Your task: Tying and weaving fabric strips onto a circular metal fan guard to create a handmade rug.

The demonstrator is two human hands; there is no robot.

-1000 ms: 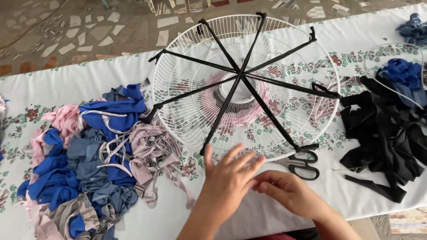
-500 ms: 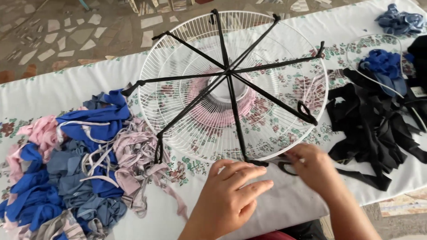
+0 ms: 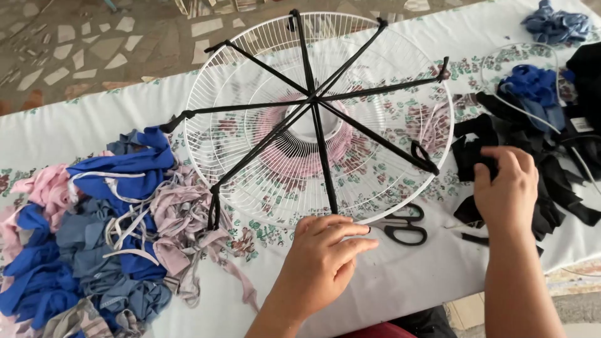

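Observation:
A round white wire fan guard lies on a table covered with a white flowered cloth. Black fabric strips are tied across the guard like spokes, meeting at its middle. My left hand rests at the guard's near rim, fingers pinching where a black spoke ends. My right hand reaches to the right and grips strips in a pile of black fabric strips. Black-handled scissors lie between my hands, just below the rim.
A heap of blue, pink and grey fabric strips covers the table's left part. More blue fabric sits at the right, and another blue bundle at the far right corner. Beyond the table is a stone mosaic floor.
My right hand has moved from near the scissors out to the right onto the black strip pile. The left hand has slid up to the guard's rim. The view has shifted.

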